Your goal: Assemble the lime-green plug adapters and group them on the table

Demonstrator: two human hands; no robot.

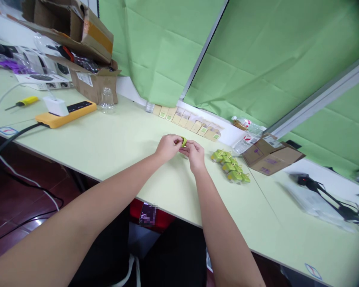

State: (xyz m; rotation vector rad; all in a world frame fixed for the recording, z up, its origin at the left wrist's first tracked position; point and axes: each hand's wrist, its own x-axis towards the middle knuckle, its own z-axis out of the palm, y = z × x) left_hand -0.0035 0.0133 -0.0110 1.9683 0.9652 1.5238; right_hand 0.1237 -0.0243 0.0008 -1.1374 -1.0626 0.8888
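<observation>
Above the middle of the table, my left hand and my right hand meet around a small yellow-green ring-like piece. Fingers of both hands are closed on it, one hand on either side. Part of the piece is hidden behind the fingers, so its exact kind does not show. To the right of my right hand stands a cluster of several small green-topped containers with thin yellowish loops on top.
A row of small cardboard boxes lines the wall behind. At left are a yellow power strip, a screwdriver, a clear jar and cartons. At right sit an open cardboard box and a black strap device.
</observation>
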